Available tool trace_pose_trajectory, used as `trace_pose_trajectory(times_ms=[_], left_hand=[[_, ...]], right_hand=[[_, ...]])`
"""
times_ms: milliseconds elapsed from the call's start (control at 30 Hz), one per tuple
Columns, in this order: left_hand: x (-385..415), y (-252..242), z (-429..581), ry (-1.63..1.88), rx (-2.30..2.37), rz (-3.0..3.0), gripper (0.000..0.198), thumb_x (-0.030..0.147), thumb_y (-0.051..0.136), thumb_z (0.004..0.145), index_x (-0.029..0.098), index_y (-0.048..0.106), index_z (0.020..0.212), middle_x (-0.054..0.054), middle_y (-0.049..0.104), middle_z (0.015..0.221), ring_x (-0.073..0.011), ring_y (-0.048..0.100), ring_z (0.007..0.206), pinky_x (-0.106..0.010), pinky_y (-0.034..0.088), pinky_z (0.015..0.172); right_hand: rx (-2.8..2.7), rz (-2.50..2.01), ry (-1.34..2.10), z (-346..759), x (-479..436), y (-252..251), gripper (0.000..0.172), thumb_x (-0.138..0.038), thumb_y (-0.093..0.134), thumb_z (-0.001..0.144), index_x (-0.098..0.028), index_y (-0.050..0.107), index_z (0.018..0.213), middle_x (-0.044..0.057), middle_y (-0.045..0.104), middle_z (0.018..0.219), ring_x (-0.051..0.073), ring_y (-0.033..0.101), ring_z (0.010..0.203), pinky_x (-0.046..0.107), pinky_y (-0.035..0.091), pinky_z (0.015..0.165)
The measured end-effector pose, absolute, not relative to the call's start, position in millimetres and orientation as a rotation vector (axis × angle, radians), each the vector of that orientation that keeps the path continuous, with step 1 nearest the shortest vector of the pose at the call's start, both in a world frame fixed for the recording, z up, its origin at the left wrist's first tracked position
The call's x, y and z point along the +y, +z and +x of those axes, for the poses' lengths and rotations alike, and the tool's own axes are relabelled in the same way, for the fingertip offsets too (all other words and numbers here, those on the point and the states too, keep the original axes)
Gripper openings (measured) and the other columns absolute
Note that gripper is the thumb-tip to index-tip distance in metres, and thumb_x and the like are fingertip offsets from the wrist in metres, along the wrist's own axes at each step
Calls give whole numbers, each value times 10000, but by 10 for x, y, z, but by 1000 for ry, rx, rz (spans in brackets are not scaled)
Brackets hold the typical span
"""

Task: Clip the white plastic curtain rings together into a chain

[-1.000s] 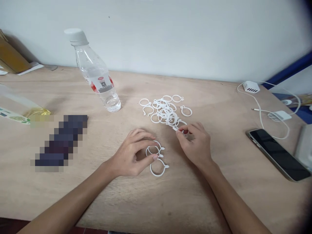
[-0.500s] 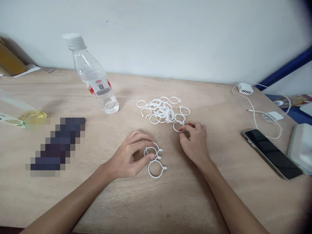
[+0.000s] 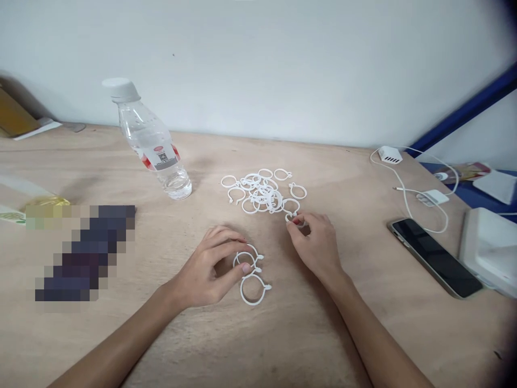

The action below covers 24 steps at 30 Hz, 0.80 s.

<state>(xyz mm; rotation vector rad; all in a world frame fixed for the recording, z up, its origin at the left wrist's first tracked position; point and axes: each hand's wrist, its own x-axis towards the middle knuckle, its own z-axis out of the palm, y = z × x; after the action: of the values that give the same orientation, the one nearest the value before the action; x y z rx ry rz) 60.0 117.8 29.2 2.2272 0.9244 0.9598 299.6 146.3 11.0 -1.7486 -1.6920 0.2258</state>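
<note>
My right hand [image 3: 313, 240] pinches a white plastic ring [image 3: 287, 217] between thumb and fingertips, at the near right edge of a loose pile of similar rings [image 3: 264, 194]. Each ring has a small knob or clasp at one point; one ring [image 3: 231, 197] at the pile's left has a gap. Nearer to me, my left hand [image 3: 214, 264] rests on the table with thumb and fingers apart, touching two overlapping rings [image 3: 256, 262]. Just below them lies a third ring [image 3: 252, 304], its clasp pointing right. The left fingertips partly cover the upper two rings.
A clear water bottle [image 3: 157, 153] stands behind my left hand on the wooden table [image 3: 194, 345]. Farther left is a pixelated dark patch [image 3: 86, 253]. On the right lie a phone [image 3: 436, 257], a white charger hub [image 3: 390, 154], its cables and a white box [image 3: 490, 248].
The whole view has shifted slightly, so everything sits lower and a little left. My right fingers have closed on the ring at the pile's edge. My left hand stays by its rings.
</note>
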Motion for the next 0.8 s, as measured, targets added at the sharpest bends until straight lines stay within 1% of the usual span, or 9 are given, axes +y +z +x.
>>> trace_pose_trajectory(times_ms=[100,200,300,400,500,567,633,700,800], left_hand=[[1179,294,605,962,928,2221,230,233,623,863,206,665,1087,-90,680,1036,-239,611,990,-421,476,889],[1181,293,608,963,930,2225,227,223,622,863,199,663,1085,-93,679,1035,-237,611,987,-418,476,886],[1181,289,609,979,935,2220,230,225,621,864,203,661,1090,-93,683,1028,-238,611,983,-420,477,884],[1177,287,610,991,932,2206,226,222,615,869,200,657,1090,-96,680,1033,-238,609,984,-421,476,884],[1173,277,607,1006,959,2187,243,225,614,873,188,641,1111,-104,671,1057,-236,605,993,-416,475,886],[1173,262,602,1022,991,2165,293,244,621,872,182,615,1159,-110,665,1098,-239,601,1026,-415,470,910],[1175,246,600,1030,1033,2142,359,272,630,869,174,586,1212,-111,663,1110,-237,602,1033,-407,472,917],[1177,237,604,1030,1064,2135,401,297,644,860,163,577,1232,-97,680,1035,-221,618,953,-386,490,873],[1175,236,623,1025,1019,2134,308,288,631,867,158,634,1146,-65,690,868,-184,619,793,-338,507,755]], right_hand=[[-1666,-1738,240,3001,1456,138,162,-285,555,791,-202,685,842,82,728,880,263,571,883,439,437,841],[-1664,-1745,236,2999,1443,163,271,-295,538,805,-192,711,986,85,731,896,260,588,881,428,456,823],[-1681,-1734,268,2997,1436,185,329,-291,536,812,-211,700,1085,56,715,847,219,600,747,398,484,769],[-1667,-1716,241,2973,1416,211,390,-313,605,781,-204,659,1151,70,682,960,170,568,637,376,510,711],[-1683,-1632,233,2875,1340,244,432,-317,686,739,-194,620,1148,92,619,1040,141,543,596,352,533,649],[-1763,-1477,279,2760,1251,265,387,-291,701,749,-202,606,1114,92,598,1038,148,567,639,343,550,659],[-1865,-1264,328,2626,1149,277,349,-251,695,774,-222,587,1104,95,587,1059,177,612,765,347,563,720],[-1926,-1080,355,2509,1058,278,356,-200,679,791,-249,565,1125,87,585,1054,199,632,883,344,567,760],[-1944,-931,358,2418,988,255,414,-137,654,794,-272,550,1171,77,594,1043,204,641,931,337,567,772]])
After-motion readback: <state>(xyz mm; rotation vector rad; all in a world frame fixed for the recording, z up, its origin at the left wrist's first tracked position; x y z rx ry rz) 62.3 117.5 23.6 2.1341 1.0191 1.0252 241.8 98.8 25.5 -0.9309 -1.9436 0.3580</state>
